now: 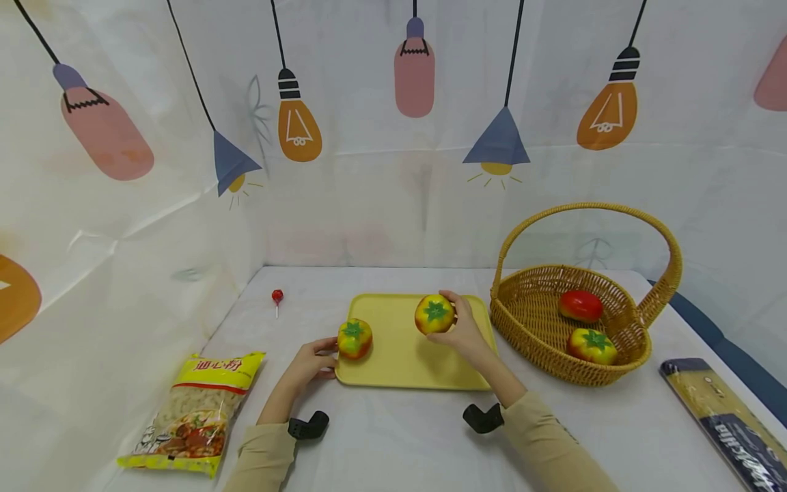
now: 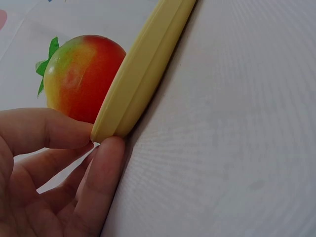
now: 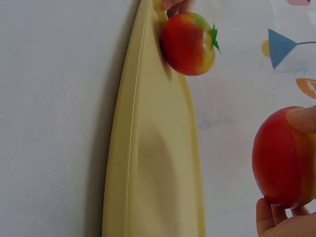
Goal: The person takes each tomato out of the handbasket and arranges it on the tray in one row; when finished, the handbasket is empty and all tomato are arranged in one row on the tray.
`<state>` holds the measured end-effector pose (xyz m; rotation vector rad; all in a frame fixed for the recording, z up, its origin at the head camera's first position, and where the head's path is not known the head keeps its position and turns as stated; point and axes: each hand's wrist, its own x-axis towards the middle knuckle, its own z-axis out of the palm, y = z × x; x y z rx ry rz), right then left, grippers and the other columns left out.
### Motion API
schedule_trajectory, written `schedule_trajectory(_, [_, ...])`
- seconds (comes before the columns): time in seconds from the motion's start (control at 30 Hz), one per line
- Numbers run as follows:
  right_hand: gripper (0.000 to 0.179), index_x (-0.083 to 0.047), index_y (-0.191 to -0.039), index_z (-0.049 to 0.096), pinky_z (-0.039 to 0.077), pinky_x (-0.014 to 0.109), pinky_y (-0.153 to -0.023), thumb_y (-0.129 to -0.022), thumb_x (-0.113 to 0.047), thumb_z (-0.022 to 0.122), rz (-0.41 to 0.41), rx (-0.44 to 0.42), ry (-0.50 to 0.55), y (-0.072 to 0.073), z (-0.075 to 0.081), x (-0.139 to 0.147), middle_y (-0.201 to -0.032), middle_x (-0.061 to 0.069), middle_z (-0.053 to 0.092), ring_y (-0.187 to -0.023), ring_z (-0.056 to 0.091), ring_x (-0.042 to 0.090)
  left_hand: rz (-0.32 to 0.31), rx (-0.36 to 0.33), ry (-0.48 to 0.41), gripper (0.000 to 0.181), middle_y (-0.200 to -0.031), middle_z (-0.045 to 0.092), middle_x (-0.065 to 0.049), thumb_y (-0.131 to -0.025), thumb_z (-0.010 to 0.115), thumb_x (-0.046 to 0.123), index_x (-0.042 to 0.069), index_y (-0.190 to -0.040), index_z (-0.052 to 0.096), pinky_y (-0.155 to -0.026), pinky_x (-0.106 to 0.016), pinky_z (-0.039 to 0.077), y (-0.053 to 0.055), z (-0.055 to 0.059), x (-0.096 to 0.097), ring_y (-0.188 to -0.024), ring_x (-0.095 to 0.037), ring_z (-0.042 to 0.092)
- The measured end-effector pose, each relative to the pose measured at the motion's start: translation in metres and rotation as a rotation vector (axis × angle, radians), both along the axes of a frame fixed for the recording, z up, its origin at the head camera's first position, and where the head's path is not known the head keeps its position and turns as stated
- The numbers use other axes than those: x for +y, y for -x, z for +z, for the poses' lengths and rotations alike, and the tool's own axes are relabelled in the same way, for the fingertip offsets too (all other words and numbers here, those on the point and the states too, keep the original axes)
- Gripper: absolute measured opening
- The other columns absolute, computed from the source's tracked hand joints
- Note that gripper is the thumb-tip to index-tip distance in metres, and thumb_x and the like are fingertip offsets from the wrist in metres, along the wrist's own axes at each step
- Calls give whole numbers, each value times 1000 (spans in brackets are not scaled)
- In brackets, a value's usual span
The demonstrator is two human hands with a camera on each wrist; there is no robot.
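In the head view, my right hand (image 1: 458, 328) holds a red-and-yellow toy tomato (image 1: 434, 313) with a green leafy top, raised over the right part of a yellow tray (image 1: 393, 365). The right wrist view shows the same tomato (image 3: 279, 158) between thumb and fingers, apart from the tray, which has a shadow on it. A second toy tomato (image 1: 354, 339) sits at the tray's left end. Beside it, my left hand (image 1: 313, 362) pinches the tray's near left corner; the left wrist view shows thumb and finger meeting at the rim (image 2: 131, 89).
A wicker basket (image 1: 516, 328) at the right contains a red fruit (image 1: 581, 306) and another toy tomato (image 1: 591, 346). Right of it lies a long dark-and-gold packet (image 1: 716, 403). At the left are a yellow food bag (image 1: 197, 417) and a red lollipop (image 1: 277, 296). A printed curtain hangs behind.
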<state>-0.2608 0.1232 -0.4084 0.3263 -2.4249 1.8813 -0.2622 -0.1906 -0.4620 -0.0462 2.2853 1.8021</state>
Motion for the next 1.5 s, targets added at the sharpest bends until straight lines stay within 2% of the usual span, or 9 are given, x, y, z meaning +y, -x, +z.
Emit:
schedule_trajectory(0.2, [84, -5, -139, 29, 34, 47, -99, -69, 3, 74, 15, -23, 13, 1, -2, -4, -138, 18, 23, -120, 32, 33, 9, -9, 4, 57, -126, 51, -23, -77, 60, -3, -5, -132, 45, -67, -32, 56, 1, 1, 1, -79, -19, 59])
schedule_trajectory(0.4, [84, -2, -139, 29, 30, 50, -103, -69, 2, 74, 45, -30, 19, 1, -4, -7, -139, 19, 24, -121, 33, 33, 11, -9, 4, 57, -125, 52, -22, -77, 59, -2, -4, -132, 46, -67, -32, 56, 3, 3, 3, -80, -19, 59])
schedule_trajectory(0.6, [83, -2, -139, 30, 31, 51, -103, -69, 5, 73, 80, -46, 9, 0, -13, -12, -139, 21, 24, -121, 34, 35, 9, -9, 3, 57, -125, 52, -23, -77, 59, -3, -5, -132, 46, -67, -33, 56, 1, 3, 3, -79, -19, 59])
schedule_trajectory(0.87, [83, -5, -140, 33, 34, 48, -101, -68, 3, 74, 128, -68, -4, 6, -26, -22, -140, 18, 27, -119, 36, 34, 14, -9, 5, 57, -123, 52, -22, -76, 59, -3, -5, -132, 46, -67, -32, 56, 2, 1, 1, -78, -18, 59])
schedule_trajectory(1.17, [85, -6, -139, 34, 37, 48, -99, -66, 3, 75, 128, -94, 0, 7, -32, -32, -139, 16, 31, -116, 40, 31, 20, -5, 4, 56, -123, 53, -22, -77, 59, -4, -5, -131, 47, -67, -33, 56, 0, 1, 2, -79, -19, 59])
schedule_trajectory(1.27, [84, -6, -139, 35, 36, 48, -99, -65, 4, 75, 126, -107, 0, 5, -29, -36, -137, 16, 34, -115, 41, 31, 19, -7, 5, 56, -123, 53, -23, -77, 59, -4, -5, -131, 46, -66, -33, 56, -1, 1, 2, -79, -19, 59])
schedule_trajectory(1.5, [78, -1, -138, 33, 33, 51, -102, -69, 7, 70, 169, -166, -26, -11, -5, -43, -136, 21, 34, -116, 41, 34, 26, -18, 3, 56, -124, 53, -22, -77, 60, -3, -4, -131, 47, -67, -33, 56, -2, 4, 3, -79, -19, 59])
